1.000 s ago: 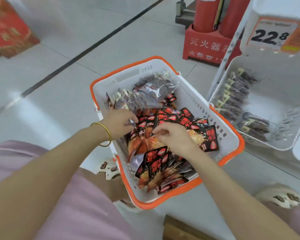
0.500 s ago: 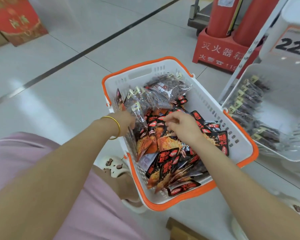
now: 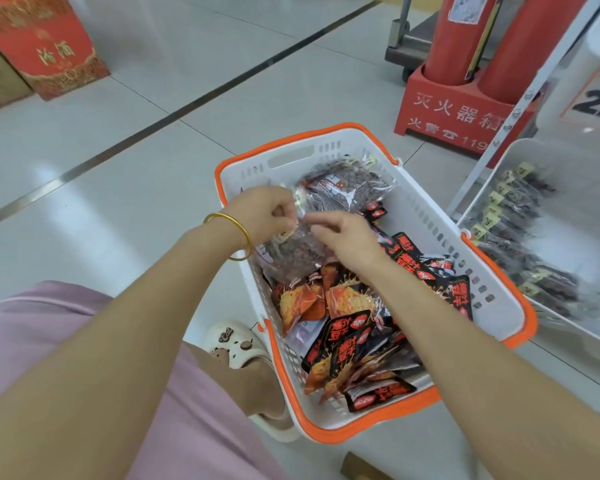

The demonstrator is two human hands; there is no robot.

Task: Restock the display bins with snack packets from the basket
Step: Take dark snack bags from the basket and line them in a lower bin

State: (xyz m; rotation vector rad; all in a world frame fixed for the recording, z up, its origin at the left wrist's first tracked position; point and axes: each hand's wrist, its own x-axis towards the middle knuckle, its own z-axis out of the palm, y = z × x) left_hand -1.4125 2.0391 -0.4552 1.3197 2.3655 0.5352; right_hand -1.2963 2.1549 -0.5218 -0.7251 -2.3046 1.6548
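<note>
A white basket with an orange rim (image 3: pixel 340 133) stands on the floor, full of snack packets. Clear packets of dark brown snacks (image 3: pixel 347 183) lie at its far end; black and orange packets (image 3: pixel 347 336) fill the near part. My left hand (image 3: pixel 265 214), with a gold bangle at the wrist, grips a bunch of clear dark-snack packets (image 3: pixel 291 252) by their tops, lifted over the basket's left side. My right hand (image 3: pixel 347 239) pinches the same bunch from the right. A white display bin (image 3: pixel 568 161) at the right holds several matching dark packets (image 3: pixel 520 209).
A red fire extinguisher box (image 3: pixel 454 116) with two red cylinders stands behind the basket. The bin's price label (image 3: pixel 596 98) shows at the right edge. A red gift box (image 3: pixel 45 39) sits far left. A white clog (image 3: pixel 232 344) and pink clothing lie by the basket's near left.
Both hands have moved from the black and orange packets toward the far left of the basket and lifted a bunch of clear dark-snack packets. The view has shifted left.
</note>
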